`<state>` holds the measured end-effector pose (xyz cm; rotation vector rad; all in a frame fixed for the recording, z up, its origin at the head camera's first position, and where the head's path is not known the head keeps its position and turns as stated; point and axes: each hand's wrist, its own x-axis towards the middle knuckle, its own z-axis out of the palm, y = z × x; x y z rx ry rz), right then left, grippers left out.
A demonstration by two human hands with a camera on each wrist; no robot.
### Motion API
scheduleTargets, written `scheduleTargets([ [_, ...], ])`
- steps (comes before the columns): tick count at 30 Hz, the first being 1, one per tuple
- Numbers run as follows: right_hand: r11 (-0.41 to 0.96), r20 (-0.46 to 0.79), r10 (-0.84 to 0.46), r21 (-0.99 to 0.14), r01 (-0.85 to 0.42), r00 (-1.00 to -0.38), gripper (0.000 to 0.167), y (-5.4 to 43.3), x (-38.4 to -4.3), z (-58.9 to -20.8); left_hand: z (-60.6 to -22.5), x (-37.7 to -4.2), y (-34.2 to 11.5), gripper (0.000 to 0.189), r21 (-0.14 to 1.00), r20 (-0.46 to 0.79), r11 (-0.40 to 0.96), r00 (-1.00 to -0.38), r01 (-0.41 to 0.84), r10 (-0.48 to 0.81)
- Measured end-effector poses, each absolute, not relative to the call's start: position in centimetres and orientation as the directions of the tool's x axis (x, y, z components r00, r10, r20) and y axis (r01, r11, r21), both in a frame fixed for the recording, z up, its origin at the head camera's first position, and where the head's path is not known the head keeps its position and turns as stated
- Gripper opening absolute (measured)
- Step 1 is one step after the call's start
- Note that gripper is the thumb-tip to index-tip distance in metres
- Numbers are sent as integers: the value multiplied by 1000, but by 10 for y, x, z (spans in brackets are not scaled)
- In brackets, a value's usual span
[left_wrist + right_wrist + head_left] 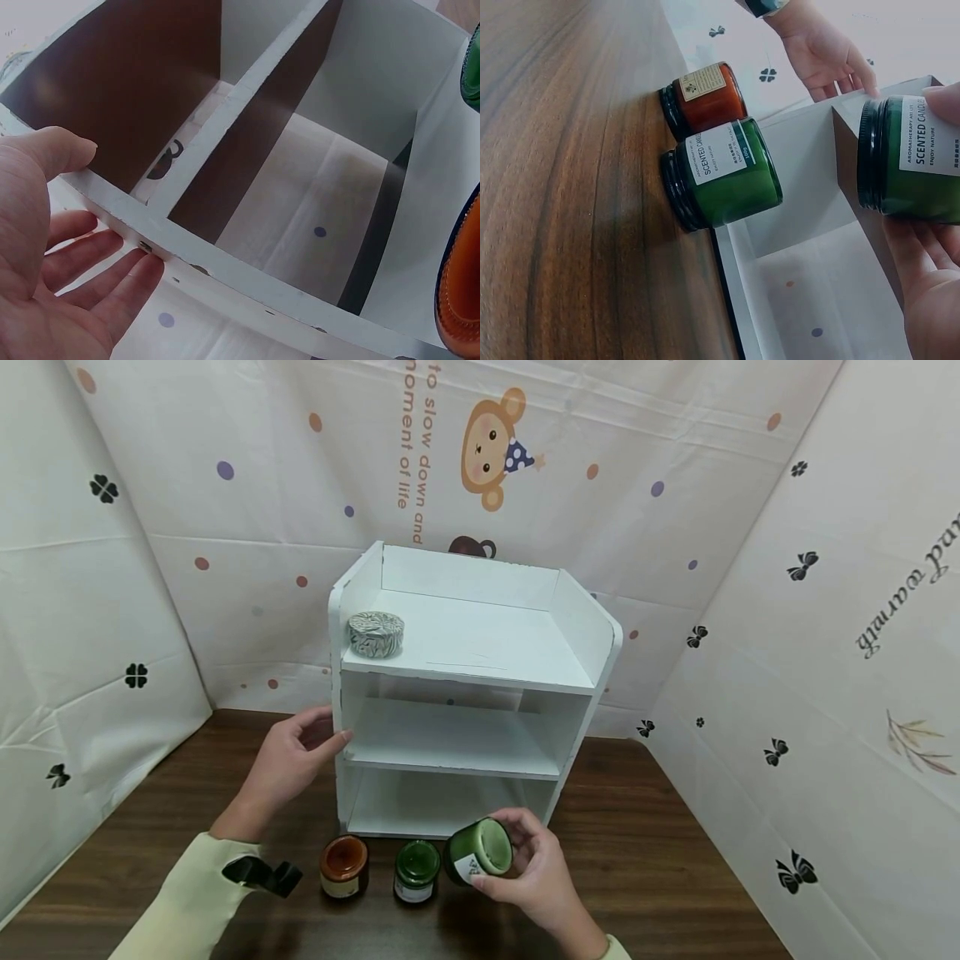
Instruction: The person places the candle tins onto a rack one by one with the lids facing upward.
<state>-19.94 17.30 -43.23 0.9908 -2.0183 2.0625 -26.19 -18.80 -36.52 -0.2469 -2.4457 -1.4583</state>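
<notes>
My right hand (536, 864) grips a green glass scented candle jar (480, 850), thumb on its white label and fingers round the far side. The jar is tilted above the wood, its dark lid end downward in the right wrist view. Left of it stands a second green candle jar (417, 870), then an amber candle jar (344, 865), both resting on their dark lids. My left hand (288, 756) holds the left side panel of a white shelf unit (450, 739), its thumb (71, 150) at the front edge and fingers (112, 277) along the outer face.
A round patterned tin (376, 635) sits at the left of the unit's top shelf. The shelf unit stands on a dark wooden table (630, 860), behind the two standing jars. Printed white cloth (262, 527) hangs at the back and both sides.
</notes>
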Motion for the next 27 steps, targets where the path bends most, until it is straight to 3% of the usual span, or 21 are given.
scheduleTargets([
  [27, -149, 511, -384, -856, -494, -769, 62, 171, -202, -428, -367, -265, -189, 61, 835, 317, 475, -948, 279, 0],
])
